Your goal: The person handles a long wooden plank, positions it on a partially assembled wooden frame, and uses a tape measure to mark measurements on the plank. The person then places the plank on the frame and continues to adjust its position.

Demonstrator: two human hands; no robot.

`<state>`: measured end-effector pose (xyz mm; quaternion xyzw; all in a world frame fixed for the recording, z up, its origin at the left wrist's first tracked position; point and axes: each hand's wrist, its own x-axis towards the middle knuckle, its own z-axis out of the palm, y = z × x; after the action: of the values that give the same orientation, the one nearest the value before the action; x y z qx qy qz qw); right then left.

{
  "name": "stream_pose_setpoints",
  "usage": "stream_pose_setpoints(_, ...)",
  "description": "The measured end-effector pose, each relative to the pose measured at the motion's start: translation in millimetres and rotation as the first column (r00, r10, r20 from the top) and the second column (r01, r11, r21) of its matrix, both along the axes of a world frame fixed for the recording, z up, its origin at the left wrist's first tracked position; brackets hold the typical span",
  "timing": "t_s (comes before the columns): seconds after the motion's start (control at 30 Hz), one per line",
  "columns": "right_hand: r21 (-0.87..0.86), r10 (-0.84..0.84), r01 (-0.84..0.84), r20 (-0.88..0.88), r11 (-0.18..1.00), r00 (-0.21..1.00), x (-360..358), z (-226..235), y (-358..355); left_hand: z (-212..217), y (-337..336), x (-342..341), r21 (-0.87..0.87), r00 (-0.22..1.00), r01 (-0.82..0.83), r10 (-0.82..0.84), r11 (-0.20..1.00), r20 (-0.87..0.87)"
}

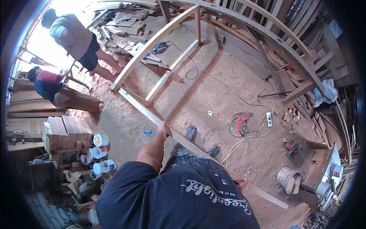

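"Head view first, please: what does your grip hold?"

"My left hand (164, 131) is closed around a long pale board (183, 140). My right hand (241, 184) is at the same board, more to the near right, but my dark shirt (152, 194) hides most of this hand, so I cannot tell how firmly it closes."

"And where is the board?"

"It runs on a slant in front of me, from far left to near right. Its far left end is at the corner of a curved wooden frame (148, 46); whether the two are joined, I cannot tell."

"Which step is this, in your opinion?"

"I judge that I am steadying the board at its place, nothing more."

"What does the next move call for?"

"In my judgement, two hands working together, because so long a board can swing. On the right, the red drill (242, 123) and the white power strip (269, 119) lie on the floor (217, 95), so I should keep it away from them."
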<state>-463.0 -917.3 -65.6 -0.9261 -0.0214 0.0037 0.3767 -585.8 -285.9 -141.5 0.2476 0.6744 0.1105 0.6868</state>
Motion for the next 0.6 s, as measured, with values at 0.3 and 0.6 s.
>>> stream_pose_setpoints(0.3,0.064,-0.009,0.009,-0.012,0.998,1.000,7,-61,-27,9,0,5,0.084,0.952,0.283,-0.270,0.955,-0.143)
stream_pose_setpoints(0.6,0.050,0.019,-0.019,0.004,0.999,1.000,6,-51,-17,44,-5,18,0.089,0.999,-0.027,0.030,0.996,-0.026)
